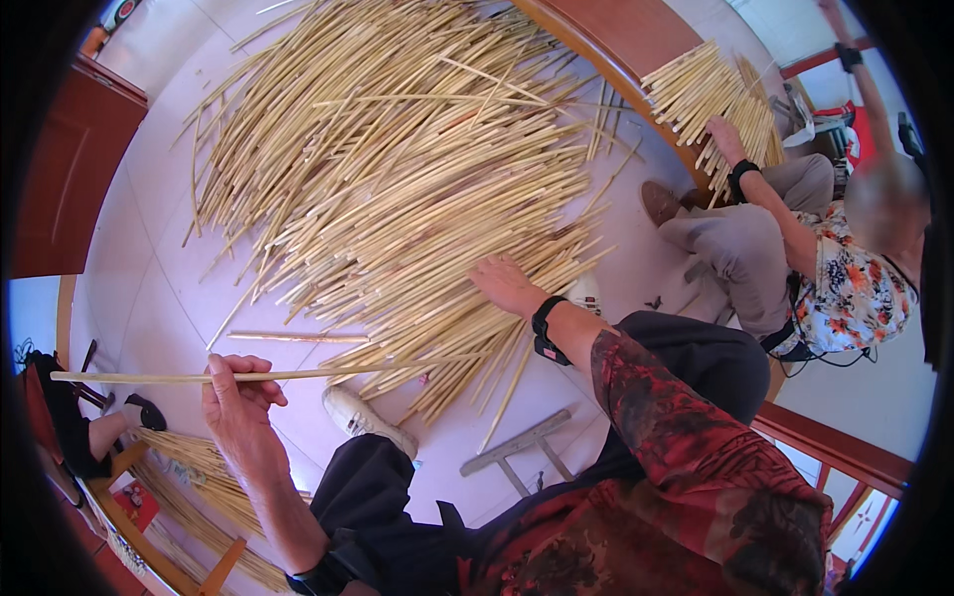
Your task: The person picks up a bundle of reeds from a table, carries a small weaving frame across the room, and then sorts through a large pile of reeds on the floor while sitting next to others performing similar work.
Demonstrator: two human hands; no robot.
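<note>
My left hand (241, 422) pinches a long, thin pale-yellow stick (328, 373) between thumb and fingers. The stick lies nearly level, its left end sticking out past my hand and its right end reaching over the pile. On the near right part of a big heap of similar plant-stem sticks (397, 189) rests my right hand (505, 285), palm down with its fingers laid over them. No single stick shows gripped there. Most of the sticks in the heap run slantwise on the floor, and some cross the others.
At right, a seated person (795, 228) has one hand on a smaller bundle of sticks (711, 99) beside a curved wooden edge (621, 74). A metal stand (517, 447) lies near my shoes. More sticks (199, 477) and someone's leg (107, 432) show at lower left; a red-brown panel (75, 169) stands upper left.
</note>
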